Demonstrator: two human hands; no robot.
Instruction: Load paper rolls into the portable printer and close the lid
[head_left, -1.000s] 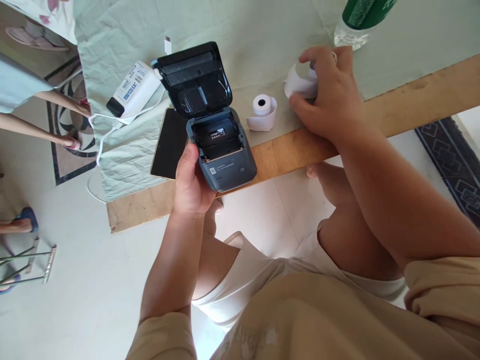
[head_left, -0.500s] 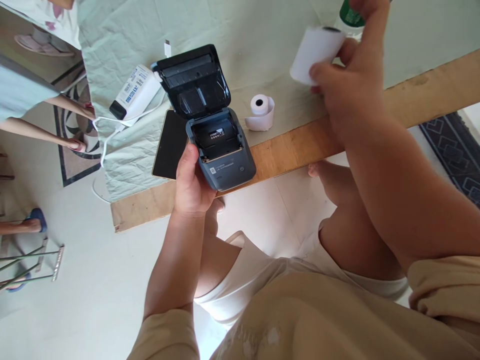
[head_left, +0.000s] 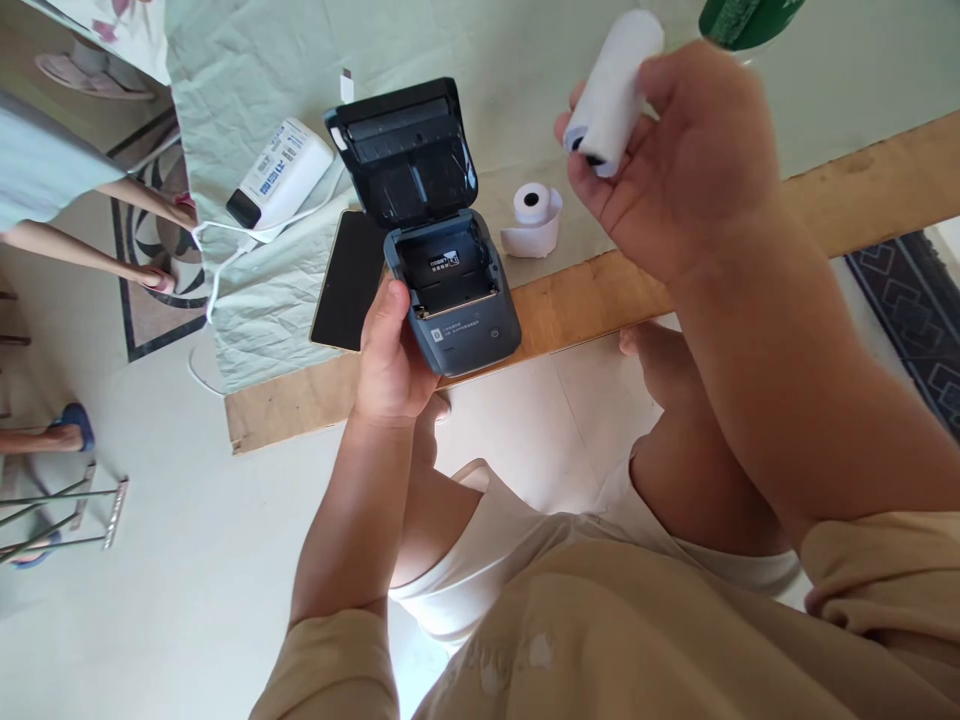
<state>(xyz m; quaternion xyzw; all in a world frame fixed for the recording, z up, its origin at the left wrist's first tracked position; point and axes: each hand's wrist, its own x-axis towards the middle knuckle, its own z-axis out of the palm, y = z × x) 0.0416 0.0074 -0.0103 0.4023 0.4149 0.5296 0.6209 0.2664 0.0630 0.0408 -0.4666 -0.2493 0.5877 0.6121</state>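
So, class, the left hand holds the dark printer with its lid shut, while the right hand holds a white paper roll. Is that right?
Not quite: the lid stands open, not shut, as the head view shows. The left hand does hold the dark printer, and the right hand holds a white paper roll.

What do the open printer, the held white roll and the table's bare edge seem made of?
Printer: likely molded plastic; matt dark body, shiny lid interior. Held roll: probably paper, matt white, rolled thin sheet. Table edge: seemingly wood, dull brown grain.
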